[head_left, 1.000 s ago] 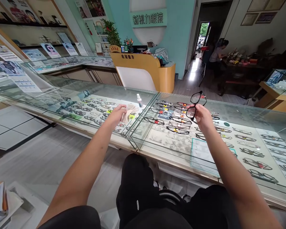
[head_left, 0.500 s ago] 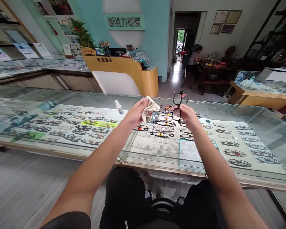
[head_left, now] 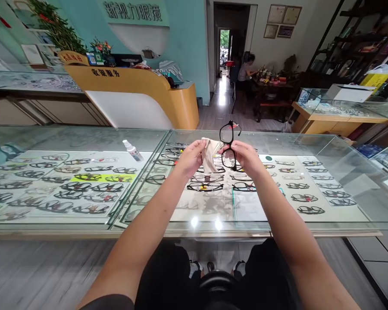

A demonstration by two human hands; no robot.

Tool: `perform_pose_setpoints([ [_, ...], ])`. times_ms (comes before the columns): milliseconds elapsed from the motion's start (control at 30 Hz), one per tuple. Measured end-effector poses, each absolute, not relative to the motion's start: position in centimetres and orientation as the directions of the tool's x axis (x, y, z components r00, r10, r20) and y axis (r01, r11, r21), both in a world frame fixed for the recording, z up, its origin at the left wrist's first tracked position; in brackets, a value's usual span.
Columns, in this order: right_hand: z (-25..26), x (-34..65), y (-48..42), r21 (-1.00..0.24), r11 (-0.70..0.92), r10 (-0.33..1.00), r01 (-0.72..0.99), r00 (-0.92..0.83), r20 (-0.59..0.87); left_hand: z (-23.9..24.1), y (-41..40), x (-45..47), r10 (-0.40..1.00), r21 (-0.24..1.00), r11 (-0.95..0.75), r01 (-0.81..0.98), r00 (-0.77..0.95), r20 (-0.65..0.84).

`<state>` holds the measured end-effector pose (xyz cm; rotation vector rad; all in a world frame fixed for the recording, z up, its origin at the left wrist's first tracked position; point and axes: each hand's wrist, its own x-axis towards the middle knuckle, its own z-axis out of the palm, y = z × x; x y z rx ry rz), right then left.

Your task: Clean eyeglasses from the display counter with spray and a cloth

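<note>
Above the glass display case, my left hand [head_left: 191, 158] pinches a cream cleaning cloth [head_left: 210, 156] that hangs down from the fingers. My right hand [head_left: 247, 158] grips a pair of black-framed eyeglasses [head_left: 226, 134] near the middle, the frame turned upright with one lens above the other. The cloth's right edge is close beside the glasses; whether it touches a lens I cannot tell. A white spray bottle [head_left: 132, 150] stands on the glass top, left of my left hand.
Under the glass of the display case [head_left: 181, 228] lie rows of eyeglasses [head_left: 205, 187]. Across the room stand a wooden reception counter [head_left: 177, 101] and, at right, another glass case [head_left: 339, 110]. A person [head_left: 245, 73] sits at a cluttered table at the back.
My left hand has brought the cloth right, up to the glasses in my right hand. The camera view has turned right, so the counter and spray bottle appear further left.
</note>
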<state>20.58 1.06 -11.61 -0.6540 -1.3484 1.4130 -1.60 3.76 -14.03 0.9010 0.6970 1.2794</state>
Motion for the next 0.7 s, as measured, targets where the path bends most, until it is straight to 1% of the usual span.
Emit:
perform_pose_setpoints([
  [67,-11.8,20.6,1.2,-0.945,0.153,0.912,-0.290,-0.327,0.248,-14.5,3.9,-2.1,0.983,0.863,0.064,-0.501,0.181,0.032],
  [200,-12.2,20.5,1.2,-0.967,0.123,0.897,-0.223,-0.392,0.205,-14.6,4.1,-2.6,0.981,0.860,0.082,-0.503,0.192,0.018],
  [333,-12.4,19.9,1.0,-0.977,0.107,0.889,-0.183,-0.423,0.177,-14.6,3.9,-2.3,0.973,0.852,0.076,-0.519,0.225,0.051],
  [500,-12.7,19.1,0.8,-0.989,0.093,0.888,-0.117,-0.439,0.135,-14.7,3.8,-2.2,0.962,0.869,0.067,-0.491,0.261,0.073],
  [600,-12.7,19.0,0.7,-0.990,0.087,0.895,-0.113,-0.426,0.128,-14.5,3.9,-2.5,0.955,0.875,0.074,-0.478,0.288,0.077],
  [700,-12.6,19.1,0.7,-0.988,0.082,0.893,-0.133,-0.429,0.132,-14.4,4.1,-2.8,0.958,0.878,0.068,-0.474,0.276,0.075],
])
